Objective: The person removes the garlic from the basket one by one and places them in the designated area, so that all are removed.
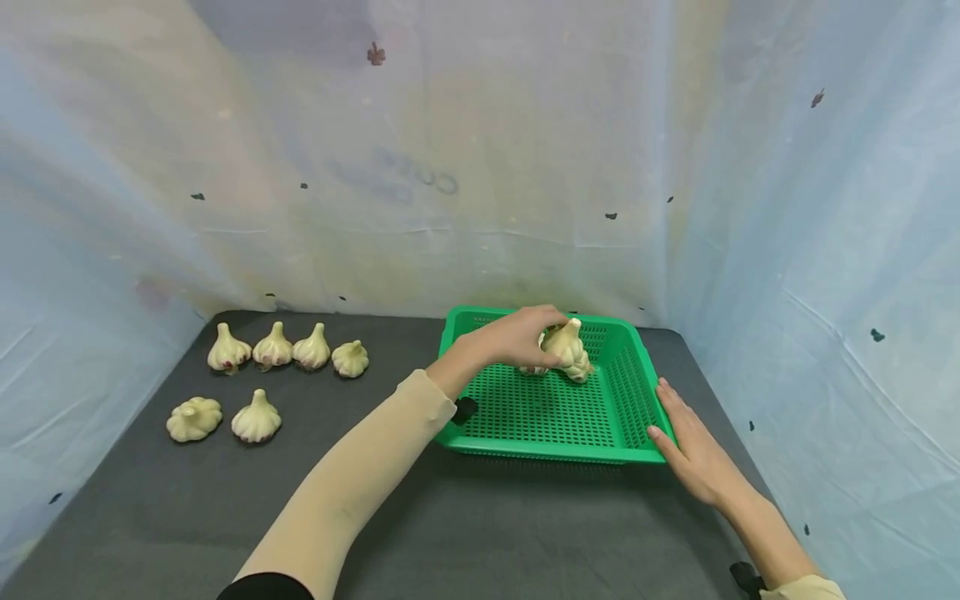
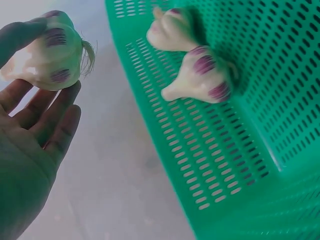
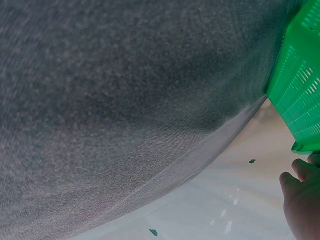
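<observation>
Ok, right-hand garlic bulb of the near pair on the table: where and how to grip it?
Probably round the wide body of that garlic bulb, coming from above. It sits neck up, its body flares out below the neck, and a gap separates it from the other near bulb.

garlic bulb [image 2: 56, 62] | purple-streaked, whole | held over green basket [image 1: 555, 452]
</observation>
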The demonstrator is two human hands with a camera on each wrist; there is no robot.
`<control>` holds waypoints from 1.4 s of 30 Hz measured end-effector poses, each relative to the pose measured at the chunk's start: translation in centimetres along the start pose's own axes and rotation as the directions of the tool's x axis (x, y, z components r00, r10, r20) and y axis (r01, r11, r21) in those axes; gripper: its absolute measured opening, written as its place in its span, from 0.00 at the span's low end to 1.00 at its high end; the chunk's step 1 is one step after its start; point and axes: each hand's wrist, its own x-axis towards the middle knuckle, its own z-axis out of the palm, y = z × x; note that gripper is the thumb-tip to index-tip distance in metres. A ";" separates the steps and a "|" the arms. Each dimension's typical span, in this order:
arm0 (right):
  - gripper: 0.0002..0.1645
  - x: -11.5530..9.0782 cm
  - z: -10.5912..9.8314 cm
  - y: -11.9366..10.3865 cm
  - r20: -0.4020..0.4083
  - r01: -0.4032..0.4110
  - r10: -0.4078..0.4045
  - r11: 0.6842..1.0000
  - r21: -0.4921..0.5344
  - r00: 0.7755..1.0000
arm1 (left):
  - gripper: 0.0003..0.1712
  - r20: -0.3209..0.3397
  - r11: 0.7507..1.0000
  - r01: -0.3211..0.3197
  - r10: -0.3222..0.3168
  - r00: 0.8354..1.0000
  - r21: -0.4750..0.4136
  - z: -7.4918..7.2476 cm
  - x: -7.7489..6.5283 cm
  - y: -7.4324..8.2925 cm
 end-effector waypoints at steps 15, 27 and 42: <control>0.42 0.1 0.1 0.1 -0.007 0.004 -0.004 1.000 -0.005 1.000 | 0.32 -0.212 0.999 -0.039 0.030 0.977 -0.037 -2.4 -4.2 -0.3; 0.42 0.1 0.2 0.2 -0.014 0.009 -0.009 1.000 0.008 1.000 | 0.32 -0.309 0.998 -0.050 0.041 0.950 -0.023 -3.3 -8.9 -2.2; 0.41 0.0 0.2 0.1 -0.027 0.031 -0.031 1.000 0.004 0.999 | 0.29 -0.423 1.000 -0.006 0.001 0.906 -0.011 -3.2 -14.9 -5.2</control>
